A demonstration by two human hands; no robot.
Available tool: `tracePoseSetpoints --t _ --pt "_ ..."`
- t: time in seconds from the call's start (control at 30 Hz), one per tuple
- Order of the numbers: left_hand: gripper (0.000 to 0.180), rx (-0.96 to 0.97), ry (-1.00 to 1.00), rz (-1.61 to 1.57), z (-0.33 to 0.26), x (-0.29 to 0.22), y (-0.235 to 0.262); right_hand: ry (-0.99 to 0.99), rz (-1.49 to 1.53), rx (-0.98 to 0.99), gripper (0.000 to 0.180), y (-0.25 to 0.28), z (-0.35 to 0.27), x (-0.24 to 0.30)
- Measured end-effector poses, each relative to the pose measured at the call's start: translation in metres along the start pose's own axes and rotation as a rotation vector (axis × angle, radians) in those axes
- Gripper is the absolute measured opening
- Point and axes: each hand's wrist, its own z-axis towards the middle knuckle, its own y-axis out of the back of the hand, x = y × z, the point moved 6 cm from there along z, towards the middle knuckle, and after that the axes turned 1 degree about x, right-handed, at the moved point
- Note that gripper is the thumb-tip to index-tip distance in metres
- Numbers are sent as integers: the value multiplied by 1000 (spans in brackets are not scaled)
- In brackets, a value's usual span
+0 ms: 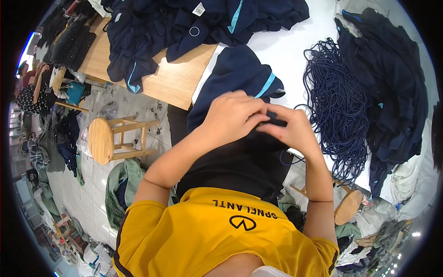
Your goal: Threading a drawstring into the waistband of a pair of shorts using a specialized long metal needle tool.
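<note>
A navy garment (230,69) with a light blue strip of trim lies over the near table edge and hangs towards my lap. My left hand (233,115) is closed on its edge, thumb and fingers pinched together. Close beside it, my right hand (290,129) pinches a dark folded part of the same garment between thumb and fingers. The fingertips of both hands nearly meet. A thin navy cord (287,163) loops below my right wrist; its end near the fingers is hidden.
A big heap of navy cord (337,106) lies on the white table to the right, with more navy garments (392,87) beyond it. Others are piled (184,27) at the far side. Wooden stools (102,141) stand left and right; cloth lies on the floor. Another person (32,92) is far left.
</note>
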Motion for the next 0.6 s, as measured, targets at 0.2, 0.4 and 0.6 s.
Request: tracePoseSetpoints --t 0.2,0.4,0.6 --pt "39 -362 81 49 -33 38 17 -3 -48 -133 15 51 -7 -3" --pt "21 475 231 -576 -25 43 17 -78 582 -110 30 56 -14 -19" --pt "26 836 68 -635 -22 29 13 -78 415 -108 24 60 -25 -1"
